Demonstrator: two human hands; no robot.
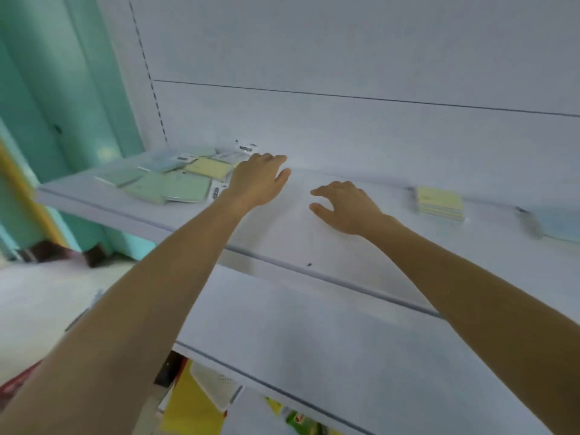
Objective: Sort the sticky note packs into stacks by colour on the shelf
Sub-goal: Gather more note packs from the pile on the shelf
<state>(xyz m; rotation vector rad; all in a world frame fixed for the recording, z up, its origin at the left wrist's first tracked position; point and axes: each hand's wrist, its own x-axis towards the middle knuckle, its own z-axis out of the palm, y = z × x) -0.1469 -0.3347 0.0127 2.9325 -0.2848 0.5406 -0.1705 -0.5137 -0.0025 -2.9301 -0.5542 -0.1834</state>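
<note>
Both hands are hovering open and empty: left hand (259, 178) is reaching the unsorted sticky note packs (175, 180) at ten o'clock, right hand (345, 207) is waiting near the yellow stack (439, 203) at three o'clock.

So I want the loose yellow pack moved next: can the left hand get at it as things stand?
Probably yes. The left hand is empty and open right beside the yellow pack, which lies on top of the loose pile on the shelf with nothing over it. Blur hides whether the fingers already touch it.

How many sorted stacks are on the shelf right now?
2: a yellow stack right of the right hand, and a blue stack at the far right edge, partly cut off. Unsorted packs remain left.
</note>
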